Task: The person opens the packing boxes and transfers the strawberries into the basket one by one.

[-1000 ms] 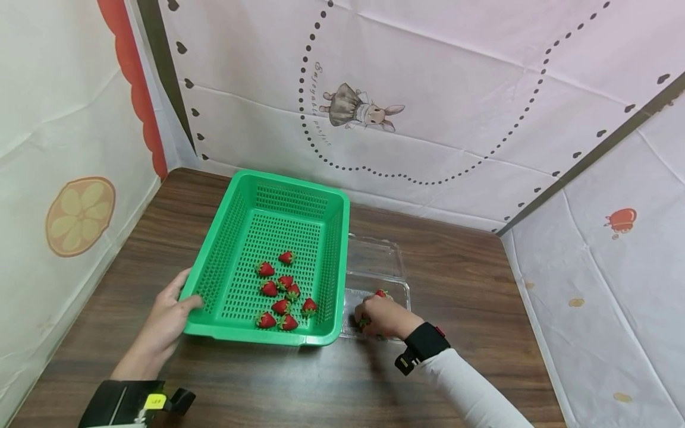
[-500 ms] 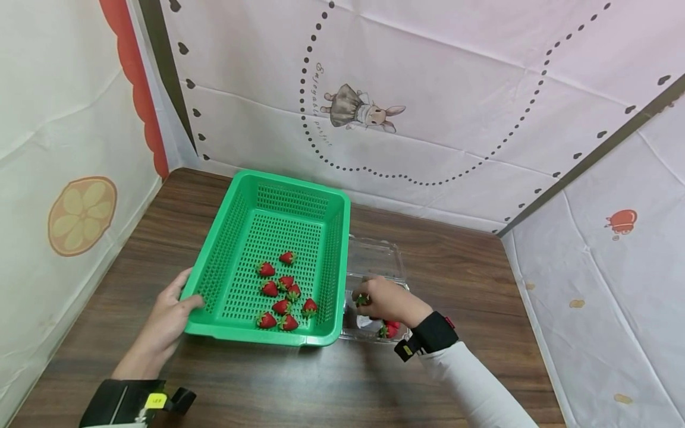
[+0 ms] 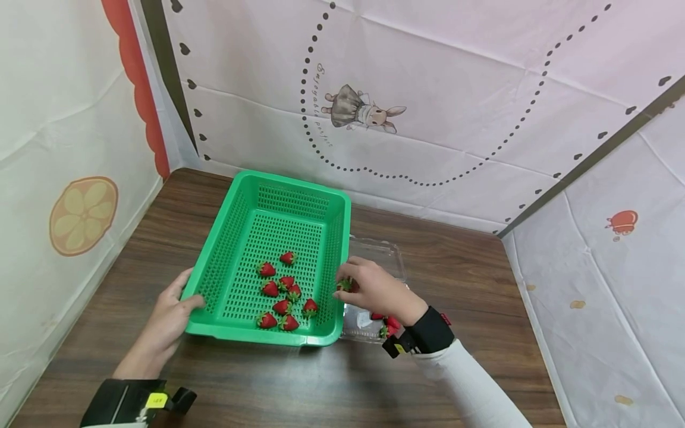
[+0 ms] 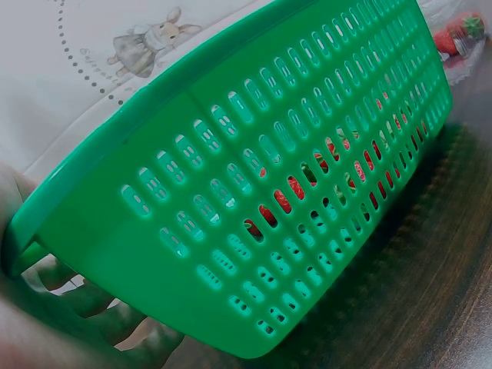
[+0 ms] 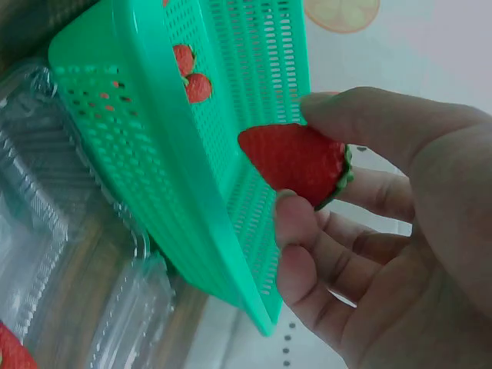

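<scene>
Pinching small red strawberry (image 5: 296, 161) w/ thumb and fingers (image 5: 296, 238), right hand (image 3: 374, 288) beside green perforated plastic basket (image 3: 235, 336); soft fruit, probably bruises easily, so hold sides lightly.

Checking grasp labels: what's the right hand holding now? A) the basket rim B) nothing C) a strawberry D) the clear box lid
C: the right hand pinches a strawberry between thumb and fingers beside the green basket; the head view shows it at the basket's right wall, above the clear box.

Head view looks down from above; both wrist views sit close — all share the green basket (image 3: 278, 261).
</scene>
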Demonstrator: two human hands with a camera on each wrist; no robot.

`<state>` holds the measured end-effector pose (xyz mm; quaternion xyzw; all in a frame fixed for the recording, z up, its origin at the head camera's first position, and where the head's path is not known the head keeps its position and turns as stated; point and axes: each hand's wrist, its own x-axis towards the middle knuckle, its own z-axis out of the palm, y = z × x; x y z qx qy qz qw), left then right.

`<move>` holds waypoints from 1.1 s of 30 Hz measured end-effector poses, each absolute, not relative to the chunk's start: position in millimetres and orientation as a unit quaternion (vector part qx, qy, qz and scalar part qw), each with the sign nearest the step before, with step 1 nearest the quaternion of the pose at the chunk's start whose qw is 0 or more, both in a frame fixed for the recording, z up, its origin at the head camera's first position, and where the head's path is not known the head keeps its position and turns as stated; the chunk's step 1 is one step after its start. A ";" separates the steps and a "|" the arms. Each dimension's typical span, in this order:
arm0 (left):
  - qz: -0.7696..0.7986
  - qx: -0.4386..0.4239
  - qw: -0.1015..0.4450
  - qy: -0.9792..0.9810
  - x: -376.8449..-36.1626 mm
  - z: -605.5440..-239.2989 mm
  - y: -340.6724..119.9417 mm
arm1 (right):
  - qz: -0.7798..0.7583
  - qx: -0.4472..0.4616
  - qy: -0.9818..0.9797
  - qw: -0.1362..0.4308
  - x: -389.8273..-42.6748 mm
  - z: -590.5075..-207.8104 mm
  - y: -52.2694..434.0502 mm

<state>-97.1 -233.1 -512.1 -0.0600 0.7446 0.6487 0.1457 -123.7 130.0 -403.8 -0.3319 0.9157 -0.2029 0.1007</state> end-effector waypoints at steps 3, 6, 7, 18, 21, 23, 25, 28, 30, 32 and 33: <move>0.648 -0.058 0.144 0.746 -97.1 -511.5 -233.1 | -0.201 -0.340 0.913 0.103 -125.0 -406.4 122.8; 0.647 -0.057 0.147 0.746 -97.0 -511.9 -232.7 | -0.198 -0.348 0.910 0.103 -126.9 -410.4 116.1; 0.647 -0.057 0.147 0.746 -97.0 -512.1 -232.5 | -0.197 -0.353 0.909 0.101 -127.7 -411.4 114.0; 0.646 -0.062 0.151 0.746 -97.3 -512.3 -232.6 | -0.155 -0.380 0.907 0.092 -149.3 -414.2 89.2; 0.644 -0.063 0.151 0.747 -97.5 -511.7 -232.3 | -0.131 -0.384 0.909 0.097 -157.2 -413.6 81.3; 0.643 -0.064 0.152 0.748 -97.7 -511.4 -232.0 | -0.116 -0.383 0.910 0.107 -162.0 -413.5 76.2; 0.644 -0.065 0.153 0.747 -97.7 -511.1 -231.7 | -0.101 -0.383 0.911 0.119 -166.8 -413.6 70.8; 0.642 -0.067 0.154 0.748 -97.6 -511.2 -232.0 | -0.085 -0.375 0.911 0.145 -174.4 -414.9 62.0; 0.642 -0.067 0.153 0.748 -97.0 -511.6 -232.3 | -0.076 -0.369 0.912 0.162 -180.0 -416.1 55.3; 0.640 -0.067 0.152 0.750 -96.9 -512.3 -233.0 | -0.067 -0.359 0.914 0.178 -185.6 -417.9 48.2; 0.641 -0.065 0.151 0.750 -96.7 -513.1 -233.5 | -0.061 -0.355 0.914 0.185 -188.2 -418.9 44.7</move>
